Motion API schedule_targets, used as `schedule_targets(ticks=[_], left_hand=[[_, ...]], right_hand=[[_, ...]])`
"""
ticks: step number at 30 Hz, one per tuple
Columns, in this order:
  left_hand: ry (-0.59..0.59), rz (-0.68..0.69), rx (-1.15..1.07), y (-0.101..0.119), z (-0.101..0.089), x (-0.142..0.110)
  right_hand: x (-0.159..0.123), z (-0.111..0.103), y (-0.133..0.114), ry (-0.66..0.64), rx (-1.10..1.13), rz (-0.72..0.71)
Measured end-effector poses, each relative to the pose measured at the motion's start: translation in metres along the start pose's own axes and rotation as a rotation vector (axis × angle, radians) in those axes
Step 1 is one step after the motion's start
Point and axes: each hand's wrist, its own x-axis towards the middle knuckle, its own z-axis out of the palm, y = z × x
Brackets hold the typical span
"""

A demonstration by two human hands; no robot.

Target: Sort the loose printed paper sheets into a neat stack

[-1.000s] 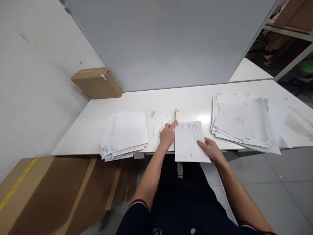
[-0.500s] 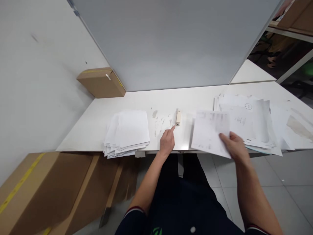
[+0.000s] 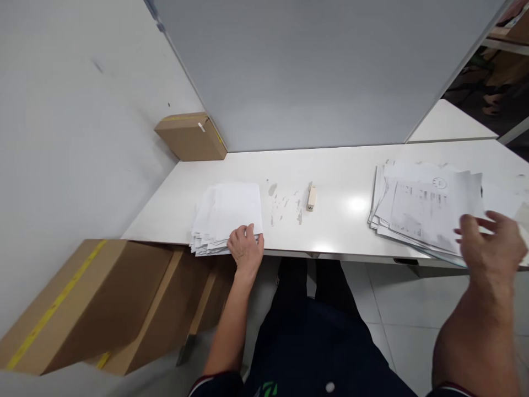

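Note:
My left hand (image 3: 247, 248) is at the front right corner of a stack of white paper (image 3: 237, 207), its bent fingers on top and its thumb by the edge, closed on the corner of a sheet. Over the right side of a second, looser stack of papers (image 3: 382, 212) is my right hand (image 3: 490, 237), fingers apart and holding nothing. A printed sheet (image 3: 421, 207) lies slightly turned on that stack. Between the stacks, a beige stapler-like object (image 3: 311, 198) lies on the white table, apart from both hands.
The narrow white table (image 3: 285, 162) ends against a grey panel (image 3: 301, 71). A cardboard box (image 3: 192, 138) stands at its back left corner. Large cardboard boxes (image 3: 99, 309) are below on the left. Dark marks (image 3: 273, 189) show on the tabletop.
My left hand has moved from beside the beige object to the left stack. My right hand has carried the printed sheet right, let go of it on the right stack, and opened.

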Motion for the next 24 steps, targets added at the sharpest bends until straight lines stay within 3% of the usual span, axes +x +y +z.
schedule_targets(ticks=[1,3,6,11,16,18,21,24], left_hand=[[-0.013,-0.010,-0.006,0.000,0.001,0.001],[-0.030,-0.029,-0.024,0.001,0.002,0.002],[-0.032,-0.060,-0.047,0.003,0.001,0.004],[-0.034,-0.104,-0.116,0.000,0.001,0.009],[0.078,-0.041,-0.255,0.002,0.001,0.007],[0.152,0.016,-0.336,0.008,0.000,0.001],[0.233,0.120,-0.469,0.023,-0.005,-0.015],[0.205,0.247,-0.557,0.042,-0.010,-0.038]], right_hand=[[-0.010,0.006,-0.015,0.033,0.057,0.119],[-0.027,0.019,-0.045,0.036,0.087,0.148],[-0.045,0.042,-0.075,-0.054,0.107,0.063],[-0.068,0.073,-0.102,-0.251,0.185,-0.055],[-0.091,0.091,-0.135,-0.467,0.318,-0.111],[-0.100,0.099,-0.148,-0.599,0.426,-0.063],[-0.109,0.114,-0.163,-0.871,0.663,0.122],[-0.111,0.129,-0.173,-1.121,0.916,0.383]])
